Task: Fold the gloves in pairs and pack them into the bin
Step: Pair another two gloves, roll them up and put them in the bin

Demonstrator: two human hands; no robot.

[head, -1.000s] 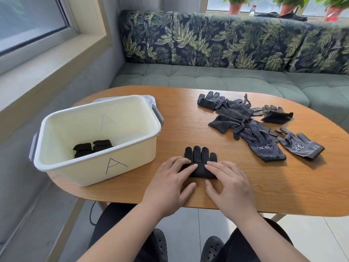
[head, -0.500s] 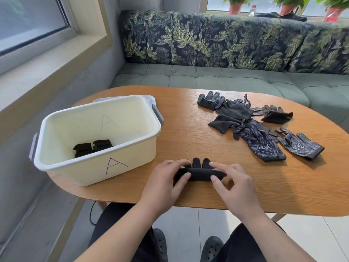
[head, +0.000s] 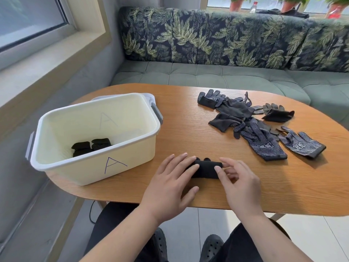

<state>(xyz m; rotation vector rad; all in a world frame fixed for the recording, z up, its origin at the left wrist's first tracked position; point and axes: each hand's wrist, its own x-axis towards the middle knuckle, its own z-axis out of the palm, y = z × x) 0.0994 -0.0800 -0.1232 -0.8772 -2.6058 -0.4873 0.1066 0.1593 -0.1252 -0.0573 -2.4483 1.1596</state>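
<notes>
pair [head: 206, 168] folded, on table [head: 188, 133] near bin [head: 98, 167] | L hand [head: 170, 184] flat, pressing L end; R hand [head: 243, 188] pinches R end | soft, light, prob. springs open; I'd grip across fold

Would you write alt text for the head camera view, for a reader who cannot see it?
Two hands work a folded black glove pair on an oval wooden table: the left hand rests flat on it, the right hand pinches its end. A cream bin marked A, at left, holds another folded pair; loose dark gloves lie at right.
</notes>
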